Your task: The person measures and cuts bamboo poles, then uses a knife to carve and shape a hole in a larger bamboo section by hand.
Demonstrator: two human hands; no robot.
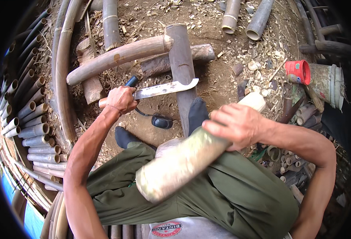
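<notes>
My left hand [121, 99] is closed round the handle of a machete with a hooked tip. Its worn blade [157, 90] points right, and the tip lies over or against an upright-looking bamboo pole [179, 59]; contact cannot be told. In my right hand [239, 125] is a thick, pale, club-shaped piece of wood or bamboo [183, 163], gripped near its narrower end. It slants across my lap, blurred by motion. Beside my left hand are a dark cylindrical piece [131, 81] and a black object on a cord [162, 122].
A thick bamboo length [117, 59] meets the pole over a short log [201, 53]. Stacked bamboo tubes [38, 131] line the left. On the right stand a red tin [297, 72] and a dirty bucket [328, 85]. Wood chips [259, 65] litter the earth floor.
</notes>
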